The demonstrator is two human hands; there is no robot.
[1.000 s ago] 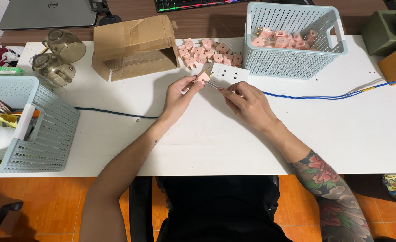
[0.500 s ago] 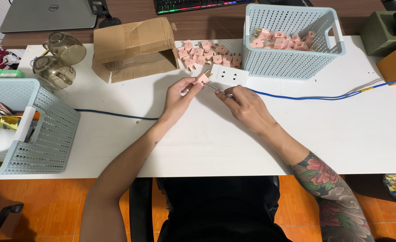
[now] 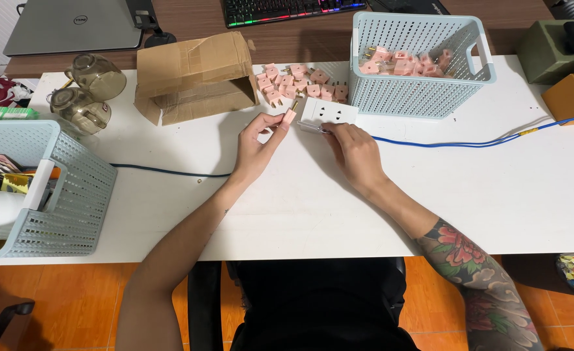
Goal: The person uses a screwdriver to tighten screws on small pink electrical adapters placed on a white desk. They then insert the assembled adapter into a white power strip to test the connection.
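My left hand (image 3: 256, 146) pinches a small pink plug (image 3: 288, 117) between thumb and fingertips, the other fingers loosely curled. The plug's metal prongs point toward the far edge of the table (image 3: 508, 195). It sits just left of the white socket block (image 3: 328, 113), near it but not touching as far as I can tell.

My right hand (image 3: 354, 151) lies flat-ish over the near edge of the socket block, fingers half curled and pressing on its near right corner; I cannot tell whether the fingers actually close around anything. A blue cable (image 3: 469, 142) runs from under that hand toward the right edge of the table.

The socket block lies toward the far edge, about midway along it. Just behind it a loose pile of pink plugs (image 3: 297, 82) is scattered on the table. To the right of the pile stands a pale blue basket (image 3: 423, 97) with more pink plugs inside. Left of the pile lies a cardboard box (image 3: 196, 77) on its side, open toward the near edge.

Near the far left corner two brownish glass jars (image 3: 85, 94) lie tipped over. A second pale blue basket (image 3: 59, 195) sits at the left edge, holding mixed items I cannot make out. A dark cable (image 3: 163, 171) runs from that basket toward my left wrist.
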